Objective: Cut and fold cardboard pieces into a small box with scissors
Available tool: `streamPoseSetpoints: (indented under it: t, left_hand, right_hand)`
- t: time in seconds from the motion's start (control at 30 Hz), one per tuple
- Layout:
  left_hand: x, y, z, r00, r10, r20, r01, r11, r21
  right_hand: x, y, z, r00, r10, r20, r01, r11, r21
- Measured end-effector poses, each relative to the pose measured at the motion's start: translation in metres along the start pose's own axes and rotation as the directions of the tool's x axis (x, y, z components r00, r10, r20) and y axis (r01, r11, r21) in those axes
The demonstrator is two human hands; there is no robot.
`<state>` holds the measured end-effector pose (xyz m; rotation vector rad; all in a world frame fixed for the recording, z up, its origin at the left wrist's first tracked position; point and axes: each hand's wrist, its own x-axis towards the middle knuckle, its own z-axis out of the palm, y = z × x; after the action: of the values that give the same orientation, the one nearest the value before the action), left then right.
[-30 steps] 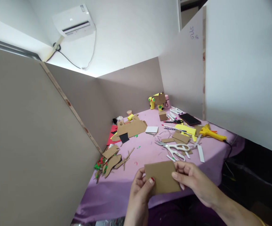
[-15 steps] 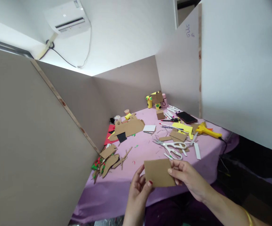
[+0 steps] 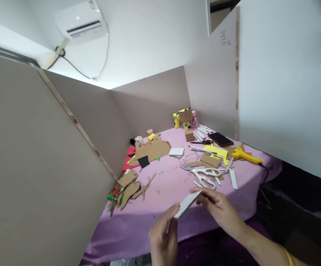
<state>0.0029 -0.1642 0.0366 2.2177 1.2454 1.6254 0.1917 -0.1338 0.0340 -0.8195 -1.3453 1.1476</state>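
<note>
Between my two hands, above the front of the table, is a small piece of cardboard (image 3: 187,204), tilted so that its white side and a thin edge show. My left hand (image 3: 164,231) pinches its lower left end between thumb and fingers. At the upper right end, my right hand (image 3: 218,208) is closed on it too, with the fingertips on its edge. Just beyond the right hand lie white-handled scissors (image 3: 205,175), blades pointing left. Strips of white card (image 3: 233,179) rest to the right of the scissors.
A yellow glue gun (image 3: 245,154) with a black cord lies at the right edge. Behind are a phone (image 3: 220,139) and several markers (image 3: 205,129). Cardboard scraps (image 3: 129,192) heap at the left; a large cardboard cutout (image 3: 152,150) lies farther back. Grey panels (image 3: 149,99) enclose the table.
The cardboard piece has turned from its brown face to a steep tilt with its white side showing. Both hands have rotated with it and kept hold.
</note>
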Motion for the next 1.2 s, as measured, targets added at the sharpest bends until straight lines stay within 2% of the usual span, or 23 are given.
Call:
streamPoseSetpoints:
  t: [0.03, 0.07, 0.1, 0.13, 0.23, 0.33, 0.53, 0.6, 0.63, 0.67, 0.7, 0.73, 0.77, 0.8, 0.83, 0.87, 0.9, 0.93, 1.0, 1.2]
  left_hand:
    - [-0.002, 0.0, -0.001, 0.979, 0.204, -0.007, -0.201, 0.971, 0.125]
    - [-0.004, -0.001, -0.002, 0.926, 0.378, 0.007, -0.37, 0.902, 0.222]
    - [-0.005, -0.002, -0.002, 0.867, 0.498, 0.034, -0.485, 0.825, 0.291]
    - [-0.006, -0.004, -0.002, 0.824, 0.562, 0.07, -0.549, 0.764, 0.339]
    - [-0.007, -0.009, 0.0, 0.774, 0.611, 0.164, -0.616, 0.67, 0.413]
    - [-0.008, -0.012, 0.002, 0.752, 0.628, 0.201, -0.64, 0.622, 0.45]
    - [-0.014, -0.02, 0.007, 0.766, 0.602, 0.225, -0.631, 0.639, 0.439]
    - [-0.017, -0.021, 0.009, 0.785, 0.589, 0.192, -0.61, 0.681, 0.406]
    - [-0.018, -0.021, 0.011, 0.82, 0.556, 0.14, -0.562, 0.732, 0.386]
    - [-0.019, -0.02, 0.012, 0.877, 0.476, 0.066, -0.467, 0.81, 0.354]
    - [-0.018, -0.018, 0.014, 0.942, 0.336, -0.018, -0.317, 0.903, 0.292]
    - [-0.017, -0.015, 0.016, 0.987, 0.129, -0.094, -0.109, 0.976, 0.191]
    - [-0.015, -0.012, 0.017, 0.984, -0.127, -0.123, 0.133, 0.99, 0.042]
    - [-0.013, -0.009, 0.019, 0.922, -0.375, -0.094, 0.362, 0.923, -0.129]
    - [-0.01, -0.007, 0.021, 0.824, -0.566, -0.029, 0.534, 0.793, -0.294]
    - [-0.008, -0.005, 0.022, 0.724, -0.688, 0.05, 0.641, 0.645, -0.417]
    - [-0.007, -0.004, 0.024, 0.645, -0.756, 0.116, 0.696, 0.518, -0.497]
    - [-0.006, -0.003, 0.026, 0.591, -0.791, 0.157, 0.722, 0.432, -0.54]
    - [-0.007, -0.004, 0.03, 0.543, -0.818, 0.193, 0.742, 0.359, -0.565]
    - [-0.005, 0.003, 0.027, 0.392, -0.886, 0.248, 0.713, 0.122, -0.691]
  right_hand:
    - [-0.002, 0.0, 0.001, 1.0, 0.01, -0.008, -0.01, 1.0, 0.012]
    - [-0.006, -0.001, 0.003, 0.999, 0.034, -0.012, -0.033, 0.998, 0.044]
    - [-0.01, -0.002, 0.004, 0.997, 0.072, -0.006, -0.071, 0.992, 0.1]
    - [-0.014, -0.003, 0.007, 0.993, 0.119, 0.011, -0.119, 0.978, 0.171]
    - [-0.022, -0.009, 0.014, 0.971, 0.217, 0.105, -0.24, 0.905, 0.351]
    - [-0.022, -0.014, 0.018, 0.957, 0.256, 0.137, -0.289, 0.88, 0.377]
    - [-0.014, -0.014, 0.015, 0.939, 0.321, 0.121, -0.343, 0.878, 0.334]
    - [-0.014, -0.01, 0.014, 0.939, 0.317, 0.135, -0.343, 0.895, 0.284]
    - [-0.015, -0.008, 0.013, 0.942, 0.308, 0.131, -0.332, 0.911, 0.246]
    - [-0.015, -0.005, 0.012, 0.949, 0.294, 0.114, -0.312, 0.927, 0.205]
    - [-0.015, -0.001, 0.011, 0.957, 0.277, 0.085, -0.288, 0.943, 0.169]
    - [-0.015, 0.002, 0.011, 0.968, 0.248, 0.041, -0.251, 0.959, 0.131]
    - [-0.014, 0.006, 0.011, 0.978, 0.207, -0.006, -0.206, 0.974, 0.092]
    - [-0.013, 0.01, 0.01, 0.986, 0.163, -0.046, -0.16, 0.985, 0.059]
    - [-0.012, 0.014, 0.011, 0.99, 0.122, -0.068, -0.119, 0.992, 0.042]
    - [-0.011, 0.016, 0.011, 0.993, 0.095, -0.07, -0.091, 0.995, 0.049]
    - [-0.01, 0.018, 0.012, 0.994, 0.087, -0.059, -0.082, 0.993, 0.084]
    - [-0.01, 0.019, 0.013, 0.994, 0.102, -0.04, -0.095, 0.986, 0.14]
    - [-0.008, 0.02, 0.014, 0.985, 0.17, -0.02, -0.159, 0.952, 0.263]
    - [-0.002, 0.024, -0.001, 0.93, 0.35, -0.113, -0.26, 0.843, 0.471]
